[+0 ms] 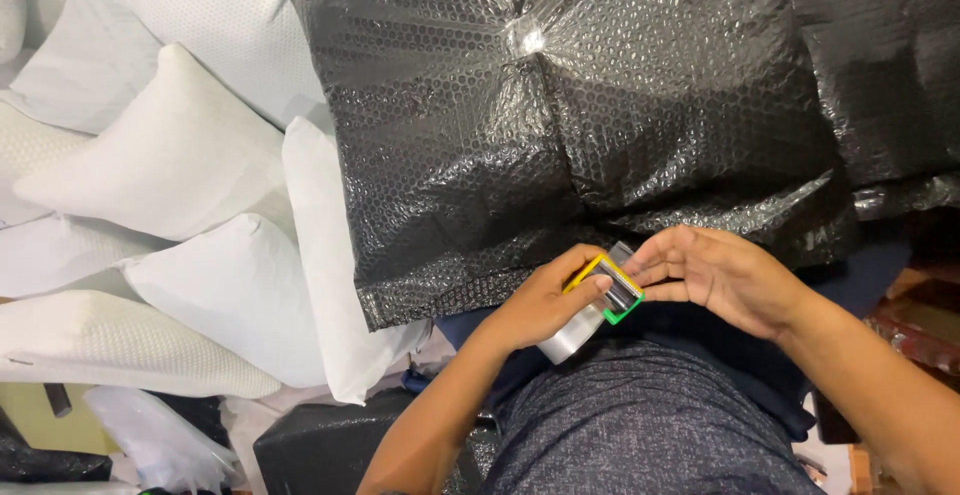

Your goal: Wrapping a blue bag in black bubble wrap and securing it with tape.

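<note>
Your left hand (545,305) is closed around a roll of clear tape (572,337) in a yellow-and-green dispenser (608,289), fingers wrapped over the roll with the thumb on the yellow edge — it sits low, just above your lap. Your right hand (715,273) meets it from the other side, fingertips pinched together at the dispenser's cutter end, touching the loose tape. Just beyond both hands lies a parcel wrapped in black bubble wrap (560,115) — and farther off past your left hand, white pillows (170,155) are heaped.

Black bubble wrap (560,125); white pillows (170,155); yellow-green tape dispenser (608,290).
</note>
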